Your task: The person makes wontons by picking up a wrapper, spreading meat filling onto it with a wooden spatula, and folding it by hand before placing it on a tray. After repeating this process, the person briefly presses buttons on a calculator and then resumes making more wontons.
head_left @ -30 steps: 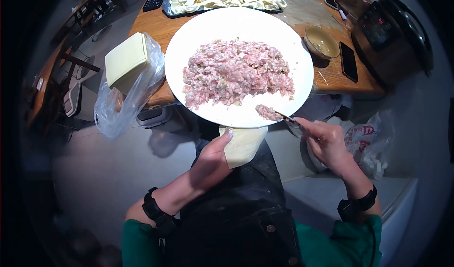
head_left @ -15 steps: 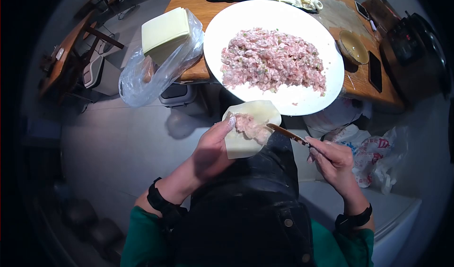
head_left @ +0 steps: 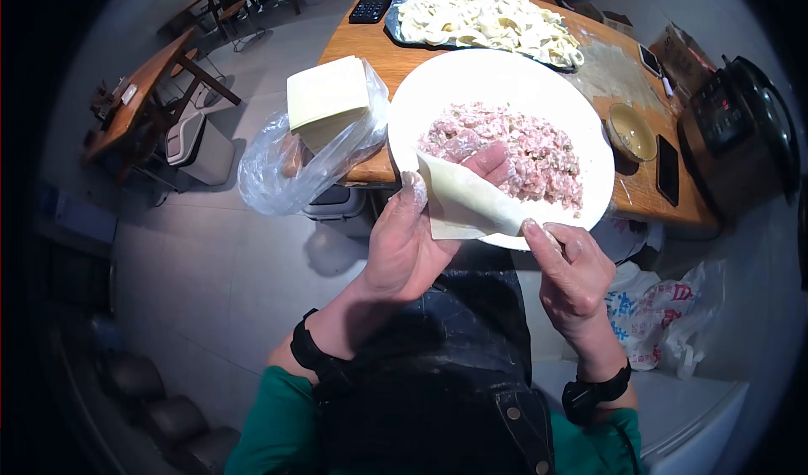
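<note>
You'd folded dough wrapper (head_left: pixel 471 206) over, hiding filling: shaping underway. Your left hand (head_left: pixel 400 256) cradled it; right hand (head_left: pixel 579 280) pinched its end, plate (head_left: pixel 505 73) beyond both.

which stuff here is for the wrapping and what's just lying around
In use, by the look of it:
- folded wrapper in both hands
- meat filling on the white plate
- wrapper stack
- shaped dumplings
- perhaps the small bowl

Probably just lying about:
- calculator
- black phone
- electric cooker
- printed plastic bags
</note>
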`<state>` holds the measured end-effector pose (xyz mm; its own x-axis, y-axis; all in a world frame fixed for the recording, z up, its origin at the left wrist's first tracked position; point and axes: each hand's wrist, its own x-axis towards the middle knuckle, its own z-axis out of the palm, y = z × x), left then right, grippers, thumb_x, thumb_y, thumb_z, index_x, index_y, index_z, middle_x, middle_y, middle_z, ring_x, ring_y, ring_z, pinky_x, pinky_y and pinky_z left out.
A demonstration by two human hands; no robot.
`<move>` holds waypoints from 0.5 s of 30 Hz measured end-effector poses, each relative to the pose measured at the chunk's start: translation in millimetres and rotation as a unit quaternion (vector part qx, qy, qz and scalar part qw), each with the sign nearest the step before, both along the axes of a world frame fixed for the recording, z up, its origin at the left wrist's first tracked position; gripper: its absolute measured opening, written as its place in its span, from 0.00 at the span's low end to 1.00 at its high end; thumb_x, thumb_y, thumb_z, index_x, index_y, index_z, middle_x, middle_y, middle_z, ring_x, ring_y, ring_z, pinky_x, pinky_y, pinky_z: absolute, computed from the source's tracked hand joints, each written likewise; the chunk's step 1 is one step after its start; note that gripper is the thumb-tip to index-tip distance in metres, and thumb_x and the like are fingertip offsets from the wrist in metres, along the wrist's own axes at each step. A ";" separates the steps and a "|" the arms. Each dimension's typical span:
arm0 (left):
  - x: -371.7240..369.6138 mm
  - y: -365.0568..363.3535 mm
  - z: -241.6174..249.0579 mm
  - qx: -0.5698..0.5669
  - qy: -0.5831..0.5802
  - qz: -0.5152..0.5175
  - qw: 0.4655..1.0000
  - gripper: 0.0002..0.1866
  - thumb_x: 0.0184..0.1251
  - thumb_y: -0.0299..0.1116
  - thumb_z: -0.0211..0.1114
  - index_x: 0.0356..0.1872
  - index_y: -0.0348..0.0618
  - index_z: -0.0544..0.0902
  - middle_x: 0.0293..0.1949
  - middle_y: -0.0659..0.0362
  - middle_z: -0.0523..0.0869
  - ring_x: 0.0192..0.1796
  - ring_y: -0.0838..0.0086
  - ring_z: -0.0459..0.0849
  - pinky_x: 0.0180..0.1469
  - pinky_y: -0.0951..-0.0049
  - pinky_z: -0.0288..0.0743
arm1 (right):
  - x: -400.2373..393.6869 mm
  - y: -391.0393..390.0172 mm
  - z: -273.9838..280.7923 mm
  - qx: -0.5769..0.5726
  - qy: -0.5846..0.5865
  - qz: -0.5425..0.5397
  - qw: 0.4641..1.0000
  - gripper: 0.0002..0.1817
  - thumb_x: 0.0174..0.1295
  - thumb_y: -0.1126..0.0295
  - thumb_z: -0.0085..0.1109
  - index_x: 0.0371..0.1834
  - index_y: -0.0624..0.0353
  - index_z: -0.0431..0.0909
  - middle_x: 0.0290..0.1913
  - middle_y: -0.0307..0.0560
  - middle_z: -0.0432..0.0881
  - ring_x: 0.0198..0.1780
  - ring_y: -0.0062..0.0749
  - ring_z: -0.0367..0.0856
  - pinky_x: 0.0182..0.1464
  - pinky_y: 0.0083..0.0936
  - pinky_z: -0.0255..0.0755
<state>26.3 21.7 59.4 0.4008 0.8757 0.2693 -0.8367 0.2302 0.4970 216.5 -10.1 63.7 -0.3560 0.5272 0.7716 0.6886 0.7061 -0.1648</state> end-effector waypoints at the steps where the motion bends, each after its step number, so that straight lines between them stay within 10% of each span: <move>1: 1.0 0.4 -3.1 0.006 -0.027 0.005 1.000 0.32 0.71 0.48 0.45 0.67 0.37 0.53 0.68 0.42 0.55 0.71 0.56 0.55 0.70 0.56 0.53 | -0.6 -0.4 -0.8 -0.003 -0.015 -0.008 1.000 0.28 0.34 0.82 0.57 0.46 0.54 0.82 0.29 0.46 0.80 0.28 0.35 0.79 0.28 0.24 0.73; 15: -2.6 25.3 -16.4 -0.112 0.179 0.173 0.962 0.25 0.73 0.35 0.46 0.65 0.33 0.56 0.59 0.45 0.72 0.59 0.65 0.74 0.62 0.66 0.70 | 90.2 4.0 -14.2 -0.138 -0.047 -0.092 0.985 0.20 0.45 0.84 0.60 0.45 0.58 0.80 0.27 0.46 0.81 0.26 0.33 0.81 0.28 0.25 0.73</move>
